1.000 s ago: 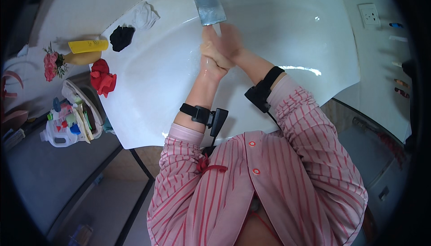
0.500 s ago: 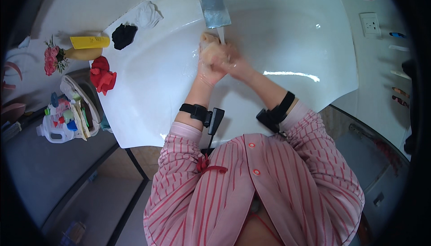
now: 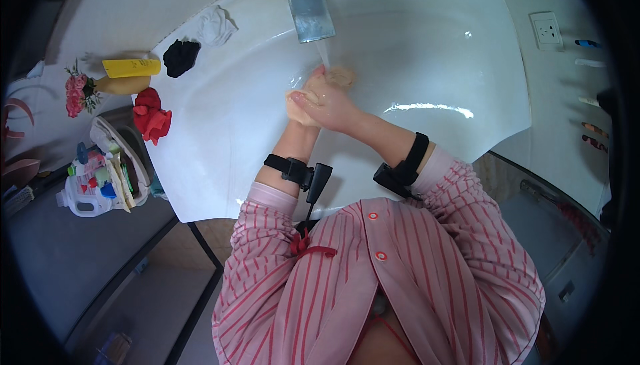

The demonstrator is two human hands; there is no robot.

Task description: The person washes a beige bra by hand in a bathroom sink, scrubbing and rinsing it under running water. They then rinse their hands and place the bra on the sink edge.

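Observation:
Over the basin, my two hands are closed together on a wet beige cloth; whether it is a sock or some other small piece cannot be told. Part of the beige cloth (image 3: 342, 77) sticks out beyond my fingers. My right hand (image 3: 335, 108) lies over the cloth and partly covers my left hand (image 3: 304, 108), whose fingers are mostly hidden. Water (image 3: 323, 53) runs from the wide flat metal faucet (image 3: 308, 6) just beyond the hands, falling next to the cloth. The white washbasin (image 3: 227, 125) surrounds them.
Along the basin's left rim lie a white cloth (image 3: 217, 26), a black cloth (image 3: 181, 58) and a red cloth (image 3: 152, 116). Further left are a yellow tube (image 3: 132, 68), pink flowers (image 3: 77, 90) and a bin of bottles (image 3: 90, 198). A wall socket (image 3: 547, 31) is at right.
My hands have shifted slightly nearer to me, with the right hand now over the left. More of the beige cloth shows at the far right of the grip.

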